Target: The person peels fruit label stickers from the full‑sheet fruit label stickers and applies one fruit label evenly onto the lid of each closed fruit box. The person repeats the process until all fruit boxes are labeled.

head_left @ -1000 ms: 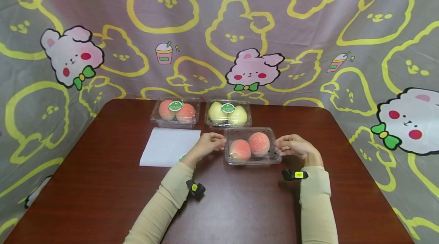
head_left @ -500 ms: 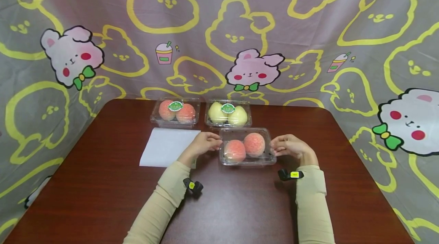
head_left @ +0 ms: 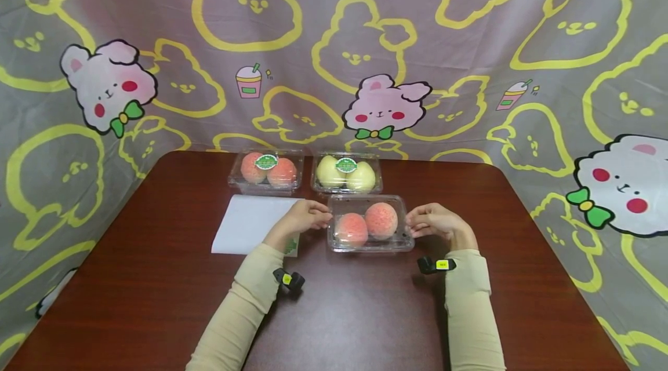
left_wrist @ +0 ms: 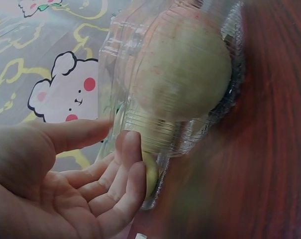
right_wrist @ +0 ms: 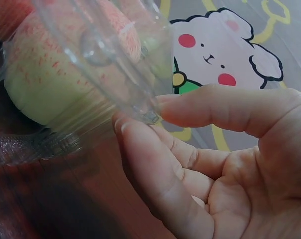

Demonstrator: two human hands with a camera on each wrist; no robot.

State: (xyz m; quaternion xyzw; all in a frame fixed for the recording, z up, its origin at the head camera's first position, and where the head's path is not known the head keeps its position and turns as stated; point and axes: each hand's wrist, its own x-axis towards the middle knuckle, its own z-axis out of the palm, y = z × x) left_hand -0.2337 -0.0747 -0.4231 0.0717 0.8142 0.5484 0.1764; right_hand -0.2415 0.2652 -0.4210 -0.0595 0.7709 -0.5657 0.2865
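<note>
A clear plastic clamshell box (head_left: 370, 248) with two pinkish peaches (head_left: 382, 221) inside lies between both hands in the head view. My left hand (head_left: 298, 218) pinches its left end; in the left wrist view the thumb and bent fingers meet at the box edge. At the opposite end, my right hand (head_left: 439, 222) holds the rim between thumb and index finger, clearly seen in the right wrist view. No label shows on top of this box. A white sheet (head_left: 250, 223) lies partly under the left hand, and a green label (head_left: 290, 246) shows by its lower right corner.
Behind stand two more clear boxes with green round labels: one with pink peaches (head_left: 282, 172), one with pale yellow fruit (head_left: 360, 176). A patterned curtain (head_left: 292, 29) encloses the back and sides of the brown table (head_left: 130, 301).
Both hands have shifted the box of peaches a little to the left along the table. The left hand now overlaps more of the white sheet. The rear boxes stay put.
</note>
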